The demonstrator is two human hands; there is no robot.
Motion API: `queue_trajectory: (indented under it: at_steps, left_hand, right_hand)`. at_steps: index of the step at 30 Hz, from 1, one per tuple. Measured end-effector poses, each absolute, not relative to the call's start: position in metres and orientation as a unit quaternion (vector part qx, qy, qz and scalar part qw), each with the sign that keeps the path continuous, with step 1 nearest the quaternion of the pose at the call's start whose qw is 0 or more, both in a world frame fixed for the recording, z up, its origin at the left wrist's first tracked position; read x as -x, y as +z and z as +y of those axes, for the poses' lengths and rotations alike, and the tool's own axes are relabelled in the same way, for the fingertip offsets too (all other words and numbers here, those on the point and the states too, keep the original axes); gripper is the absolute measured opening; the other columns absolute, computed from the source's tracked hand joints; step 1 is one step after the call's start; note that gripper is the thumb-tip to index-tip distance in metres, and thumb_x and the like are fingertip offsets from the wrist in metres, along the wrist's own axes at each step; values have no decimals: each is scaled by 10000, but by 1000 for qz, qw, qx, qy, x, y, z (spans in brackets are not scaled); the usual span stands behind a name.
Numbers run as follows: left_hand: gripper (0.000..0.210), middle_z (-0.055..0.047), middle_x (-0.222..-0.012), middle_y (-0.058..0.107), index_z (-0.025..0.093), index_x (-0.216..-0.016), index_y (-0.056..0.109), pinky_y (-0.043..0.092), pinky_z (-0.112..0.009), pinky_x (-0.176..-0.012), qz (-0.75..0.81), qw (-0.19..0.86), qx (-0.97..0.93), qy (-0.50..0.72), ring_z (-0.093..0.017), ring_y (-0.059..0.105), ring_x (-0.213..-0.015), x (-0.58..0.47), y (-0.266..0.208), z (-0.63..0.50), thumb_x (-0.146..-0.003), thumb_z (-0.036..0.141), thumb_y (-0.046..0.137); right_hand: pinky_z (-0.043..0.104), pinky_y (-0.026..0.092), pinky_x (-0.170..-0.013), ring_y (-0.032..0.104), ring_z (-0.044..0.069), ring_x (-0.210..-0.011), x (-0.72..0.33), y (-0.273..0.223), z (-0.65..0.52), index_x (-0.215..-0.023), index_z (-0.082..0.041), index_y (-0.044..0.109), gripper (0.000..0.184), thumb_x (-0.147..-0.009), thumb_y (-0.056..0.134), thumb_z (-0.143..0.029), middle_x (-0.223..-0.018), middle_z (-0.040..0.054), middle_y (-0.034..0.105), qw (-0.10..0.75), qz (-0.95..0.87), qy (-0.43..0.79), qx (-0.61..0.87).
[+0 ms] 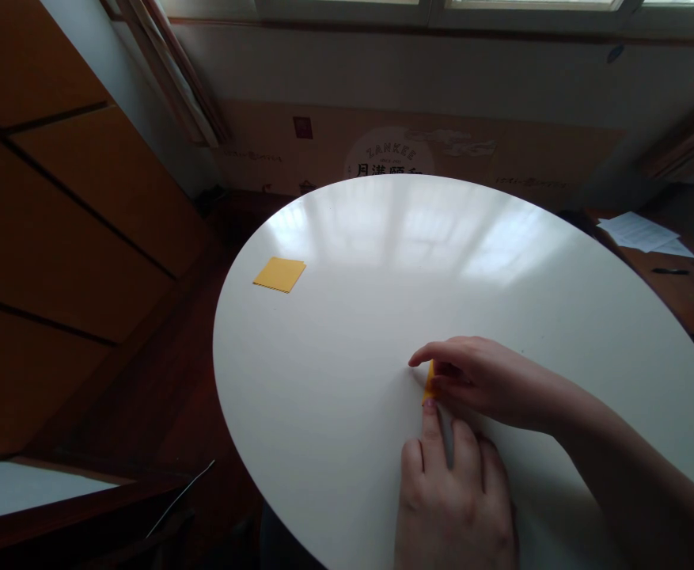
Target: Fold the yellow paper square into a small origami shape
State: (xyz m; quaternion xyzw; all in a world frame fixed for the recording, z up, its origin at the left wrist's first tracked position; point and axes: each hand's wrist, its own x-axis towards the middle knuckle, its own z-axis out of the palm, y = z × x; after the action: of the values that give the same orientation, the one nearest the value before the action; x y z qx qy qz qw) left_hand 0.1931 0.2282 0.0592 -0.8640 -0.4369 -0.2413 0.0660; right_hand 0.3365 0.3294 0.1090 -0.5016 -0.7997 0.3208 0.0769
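A small piece of folded yellow paper [428, 384] lies on the white table, mostly covered by my hands. My right hand [471, 376] reaches in from the right and is closed around its far part. One finger of that hand points left past the paper, while the others curl under the palm. From the bottom edge comes my left hand [454, 495], back upward, with one stretched fingertip pressing the paper's near end against the table. Its other fingers are bent. The paper's full shape is hidden.
Square yellow paper [279, 274], seemingly more than one sheet, lies near the left rim of the oval white table [323, 356]. White printed sheets [637, 231] and a dark pen [670, 271] rest on a brown surface at right. Wooden panels [85, 198] stand at left.
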Motion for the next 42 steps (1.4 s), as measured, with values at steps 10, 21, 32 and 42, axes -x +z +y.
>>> queue_trajectory:
  at_steps: [10, 21, 32, 42]
  left_hand:
    - [296, -169, -1198, 686, 144, -1056, 738, 519, -378, -646, -438, 64, 860, -255, -396, 649, -1103, -193, 54, 227, -833, 278, 597]
    - [316, -170, -1181, 686, 147, -1066, 732, 494, -384, -663, -434, 75, 860, -258, -398, 638, -1112, -193, 55, 227, -837, 317, 596]
    - [305, -164, -1217, 672, 157, -1048, 732, 494, -401, -678, -458, 46, 842, -281, -401, 611, -1145, -197, 47, 226, -860, 328, 563]
    - [239, -148, -1199, 677, 166, -1000, 732, 479, -387, -652, -464, 46, 835, -293, -400, 599, -1152, -197, 45, 226, -823, 241, 591]
  right_hand:
    - [250, 418, -681, 595, 157, -765, -337, 108, 330, -1184, -269, 667, 378, -847, 551, -143, -833, 1, 675, 77, -799, 323, 502]
    - [254, 435, -697, 610, 165, -795, -338, 107, 330, -1190, -262, 672, 385, -845, 549, -143, -870, 15, 690, 78, -805, 318, 495]
    - [259, 448, -710, 615, 180, -830, -337, 108, 329, -1198, -260, 675, 403, -837, 555, -125, -905, 31, 695, 74, -809, 311, 494]
    - [253, 441, -707, 611, 166, -809, -336, 108, 329, -1204, -260, 672, 422, -829, 549, -110, -880, 21, 691, 79, -808, 315, 491]
